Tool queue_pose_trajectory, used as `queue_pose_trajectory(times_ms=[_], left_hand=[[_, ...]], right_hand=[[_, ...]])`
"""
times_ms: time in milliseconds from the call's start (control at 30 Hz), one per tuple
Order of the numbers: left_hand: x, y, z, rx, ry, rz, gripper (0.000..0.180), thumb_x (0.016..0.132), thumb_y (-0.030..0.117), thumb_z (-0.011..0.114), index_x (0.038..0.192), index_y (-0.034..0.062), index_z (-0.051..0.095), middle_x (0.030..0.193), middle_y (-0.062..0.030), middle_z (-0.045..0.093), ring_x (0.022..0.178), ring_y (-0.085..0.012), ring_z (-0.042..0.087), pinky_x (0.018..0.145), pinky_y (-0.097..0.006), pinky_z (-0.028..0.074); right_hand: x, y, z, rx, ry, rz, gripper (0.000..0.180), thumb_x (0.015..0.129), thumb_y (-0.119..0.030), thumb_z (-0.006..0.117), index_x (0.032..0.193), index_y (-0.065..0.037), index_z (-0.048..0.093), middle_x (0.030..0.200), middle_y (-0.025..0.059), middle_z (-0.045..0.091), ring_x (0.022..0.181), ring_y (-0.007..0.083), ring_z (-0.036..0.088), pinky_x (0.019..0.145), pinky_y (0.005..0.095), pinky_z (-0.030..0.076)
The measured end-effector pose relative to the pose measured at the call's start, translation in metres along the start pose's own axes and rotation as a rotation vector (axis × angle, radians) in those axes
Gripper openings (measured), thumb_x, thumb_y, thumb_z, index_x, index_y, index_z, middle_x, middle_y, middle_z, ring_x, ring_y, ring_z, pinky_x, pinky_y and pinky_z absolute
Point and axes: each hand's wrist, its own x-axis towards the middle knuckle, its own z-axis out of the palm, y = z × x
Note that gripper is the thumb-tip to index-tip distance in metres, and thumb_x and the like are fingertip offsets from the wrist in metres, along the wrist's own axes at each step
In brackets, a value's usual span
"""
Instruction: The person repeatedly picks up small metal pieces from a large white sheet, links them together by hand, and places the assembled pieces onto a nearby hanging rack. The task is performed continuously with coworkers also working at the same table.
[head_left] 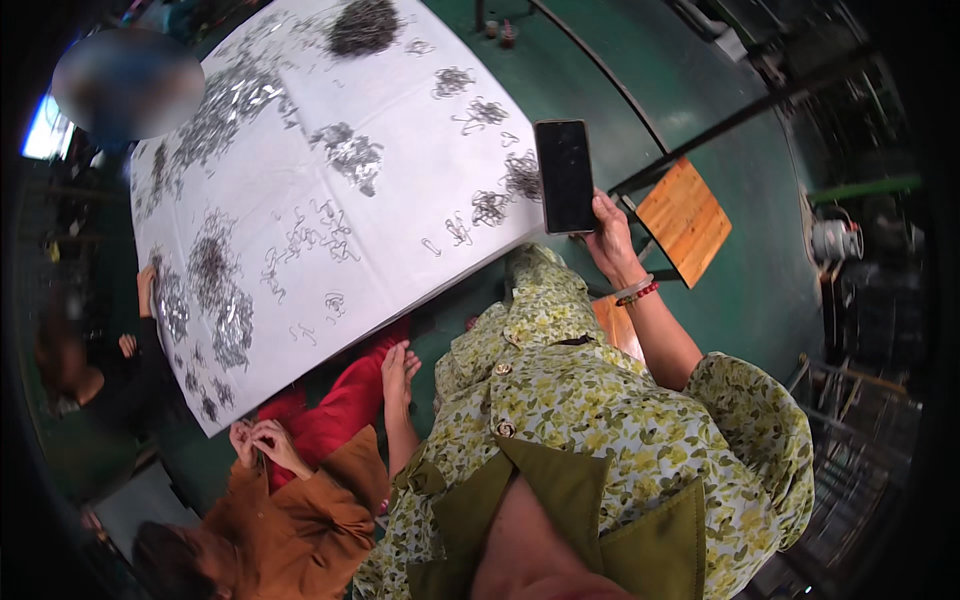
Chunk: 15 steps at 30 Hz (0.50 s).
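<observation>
My right hand (612,240) holds up a smartphone (566,178) with a dark screen, gripping its lower edge just past the near right side of the table. On that wrist are a pale bangle and a red beaded bracelet (637,293). Beside my floral shirt, my left hand (400,372) is raised with its fingers stretched out, and nothing shows in it. It is nearest the red trousers (355,395) of a person seated to my left. Small piles of bent wire-like metal pieces (489,207) lie on the white-covered table (400,250) next to the phone.
Several more heaps of thin metal pieces (228,105) spread across the table, with a dark round pile (363,27) at the far end. A co-worker in a brown jacket (300,530) sits at my left; another person's hand (147,290) rests at the left edge. A wooden stool (685,222) stands to the right.
</observation>
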Motion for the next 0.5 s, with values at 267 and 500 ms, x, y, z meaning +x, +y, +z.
queue_pose_trajectory(times_ms=[267, 500], left_hand=[[0.091, -0.176, -0.182, 0.328, -0.021, 0.009, 0.022, 0.091, 0.026, 0.048, 0.095, 0.0061, 0.056, 0.07, -0.0013, 0.051, 0.052, -0.0135, 0.048, 0.045, -0.028, 0.042], [0.043, -0.219, -0.17, 0.142, -0.134, -0.374, 0.033, 0.091, 0.032, 0.042, 0.103, 0.0039, 0.054, 0.085, -0.0089, 0.053, 0.068, -0.0218, 0.05, 0.06, -0.035, 0.042]], right_hand=[[0.011, 0.016, -0.172, 0.107, 0.658, -0.212, 0.024, 0.092, -0.013, 0.04, 0.109, -0.003, 0.054, 0.099, 0.0084, 0.06, 0.085, 0.0206, 0.061, 0.069, 0.0401, 0.053], [0.001, -0.004, -0.273, 0.226, 1.293, -0.268, 0.024, 0.081, -0.019, 0.054, 0.101, -0.007, 0.054, 0.079, 0.0086, 0.058, 0.066, 0.0273, 0.06, 0.05, 0.0433, 0.049]])
